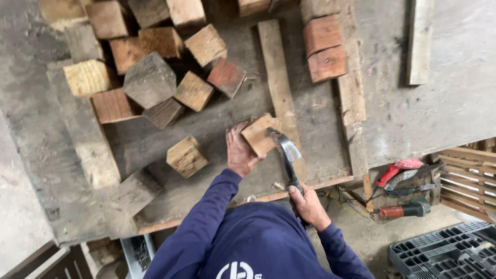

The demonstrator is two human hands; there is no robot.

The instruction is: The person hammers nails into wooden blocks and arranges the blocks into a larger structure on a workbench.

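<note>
My left hand grips a small square wooden block and steadies it on the workbench. My right hand holds the handle of a claw hammer, whose metal head rests against the block's right side. Both arms are in dark blue sleeves. A long narrow plank lies just behind the block.
Several wooden blocks are heaped at the back left, one loose block lies left of my hand, and two reddish blocks sit at the back. Red-handled tools lie at the right beside a dark plastic pallet.
</note>
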